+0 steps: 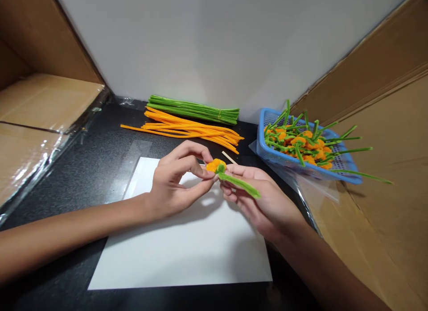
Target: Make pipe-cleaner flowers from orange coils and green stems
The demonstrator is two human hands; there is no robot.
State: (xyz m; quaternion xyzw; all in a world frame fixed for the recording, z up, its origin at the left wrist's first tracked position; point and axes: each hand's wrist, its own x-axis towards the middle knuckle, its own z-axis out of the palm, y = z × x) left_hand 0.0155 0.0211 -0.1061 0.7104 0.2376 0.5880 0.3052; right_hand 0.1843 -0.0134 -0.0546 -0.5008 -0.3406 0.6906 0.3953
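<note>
Between my two hands, above a white sheet of paper (187,257), is a pipe-cleaner flower (217,167) with an orange head and a fuzzy green stem. My left hand (180,177) pinches the orange head from the left with thumb and fingertips. From the right, my right hand (259,195) grips the flower just under its head. The green stem slants down across the right fingers toward the palm. Parts of the right fingertips are hidden behind the flower and stem.
Behind the paper lie a bundle of green pipe cleaners (194,109) and loose orange pipe cleaners (190,128). A thin pale stick (229,157) is near my right hand. On the right, a blue basket (262,141) holds several finished flowers. Cardboard (384,177) flanks both sides.
</note>
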